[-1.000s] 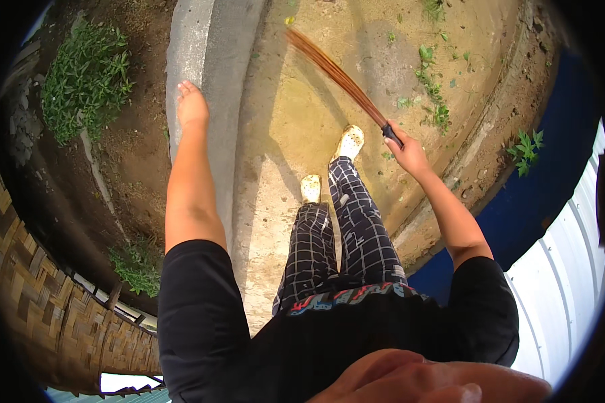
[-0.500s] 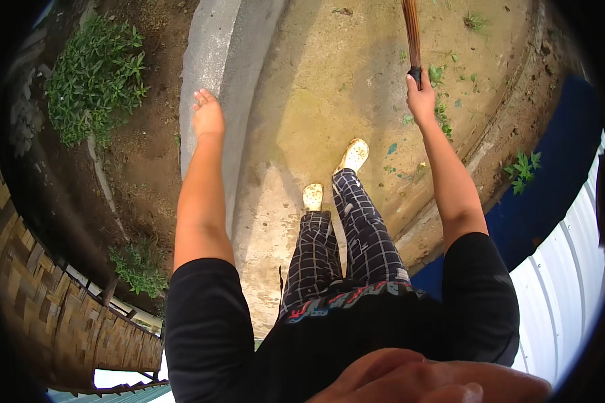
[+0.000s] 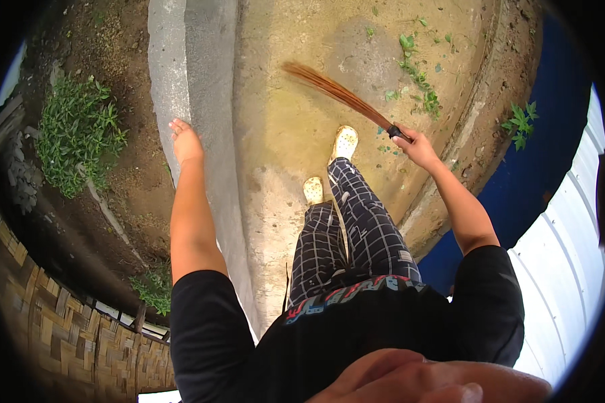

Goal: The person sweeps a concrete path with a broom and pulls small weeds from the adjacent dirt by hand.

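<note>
My right hand point(image 3: 417, 146) is closed around the black-bound end of a stick broom point(image 3: 346, 97). The broom's brown bristles point left and a little away from me, over the concrete path beyond my feet. Its bristle tips are slightly blurred. Out to the left, my left hand point(image 3: 187, 142) hangs above the grey concrete curb point(image 3: 212, 87) with nothing in it, its fingers loosely stretched.
I stand on a yellowish, stained concrete path point(image 3: 269, 134) in pale clogs point(image 3: 343, 144). Small weeds point(image 3: 427, 99) and scattered leaves lie to the right, before a dirt strip and a blue sheet point(image 3: 501, 208). Left of the curb are soil, a leafy bush point(image 3: 77, 134) and a woven bamboo wall point(image 3: 54, 322).
The broom has swung from pointing straight ahead to pointing left. My right hand has come nearer to my body. My left hand remains empty, and the view has shifted a little.
</note>
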Demonstrator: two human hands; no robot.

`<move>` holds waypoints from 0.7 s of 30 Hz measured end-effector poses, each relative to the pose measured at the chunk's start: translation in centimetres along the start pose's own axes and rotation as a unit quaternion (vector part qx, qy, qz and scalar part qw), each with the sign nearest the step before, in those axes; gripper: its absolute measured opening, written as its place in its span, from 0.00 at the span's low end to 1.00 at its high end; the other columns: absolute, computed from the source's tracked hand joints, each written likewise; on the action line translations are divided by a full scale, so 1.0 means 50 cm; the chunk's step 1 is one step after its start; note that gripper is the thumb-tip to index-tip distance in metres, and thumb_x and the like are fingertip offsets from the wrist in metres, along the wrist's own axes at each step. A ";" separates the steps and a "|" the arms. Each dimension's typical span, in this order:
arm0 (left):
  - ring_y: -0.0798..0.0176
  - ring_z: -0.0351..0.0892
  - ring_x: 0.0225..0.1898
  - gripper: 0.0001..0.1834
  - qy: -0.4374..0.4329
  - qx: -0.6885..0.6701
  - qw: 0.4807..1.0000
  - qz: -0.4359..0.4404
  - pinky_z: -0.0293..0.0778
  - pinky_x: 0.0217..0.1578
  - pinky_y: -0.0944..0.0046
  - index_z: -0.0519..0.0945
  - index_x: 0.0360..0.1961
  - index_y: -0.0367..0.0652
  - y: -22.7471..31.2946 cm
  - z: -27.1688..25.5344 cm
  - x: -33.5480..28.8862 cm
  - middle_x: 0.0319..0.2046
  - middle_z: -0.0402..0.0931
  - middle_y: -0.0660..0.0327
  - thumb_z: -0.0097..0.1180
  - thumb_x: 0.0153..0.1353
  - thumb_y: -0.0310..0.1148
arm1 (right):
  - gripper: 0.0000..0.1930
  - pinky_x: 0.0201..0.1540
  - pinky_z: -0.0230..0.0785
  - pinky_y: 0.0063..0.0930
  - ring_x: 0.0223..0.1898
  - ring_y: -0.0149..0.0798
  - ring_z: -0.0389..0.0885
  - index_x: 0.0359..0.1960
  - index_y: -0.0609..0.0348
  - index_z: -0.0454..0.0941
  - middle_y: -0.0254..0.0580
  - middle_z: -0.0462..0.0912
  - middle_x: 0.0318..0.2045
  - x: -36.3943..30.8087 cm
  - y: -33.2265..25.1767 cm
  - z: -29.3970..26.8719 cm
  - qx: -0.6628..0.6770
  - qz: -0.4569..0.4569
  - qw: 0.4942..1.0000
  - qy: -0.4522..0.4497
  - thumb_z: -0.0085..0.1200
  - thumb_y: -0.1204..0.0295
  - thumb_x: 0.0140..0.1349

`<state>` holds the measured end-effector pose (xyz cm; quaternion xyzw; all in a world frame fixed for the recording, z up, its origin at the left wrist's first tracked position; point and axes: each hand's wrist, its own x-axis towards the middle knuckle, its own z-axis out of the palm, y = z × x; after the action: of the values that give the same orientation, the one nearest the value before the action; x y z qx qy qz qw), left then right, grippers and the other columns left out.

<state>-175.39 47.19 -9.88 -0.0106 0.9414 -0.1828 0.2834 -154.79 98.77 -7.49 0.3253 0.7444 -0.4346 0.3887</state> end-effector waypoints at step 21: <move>0.46 0.44 0.69 0.60 -0.158 0.076 0.983 0.052 0.51 0.66 0.58 0.38 0.65 0.24 -0.032 -0.041 0.061 0.67 0.41 0.36 0.69 0.47 0.42 | 0.11 0.15 0.59 0.19 0.14 0.27 0.63 0.33 0.50 0.65 0.31 0.67 0.15 -0.065 0.205 0.372 0.821 0.459 0.292 0.171 0.43 0.58 0.67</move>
<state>-179.19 45.99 -9.35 0.0317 0.8672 -0.2350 0.4379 -139.29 85.77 -14.68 0.8304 -0.2220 -0.5044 -0.0819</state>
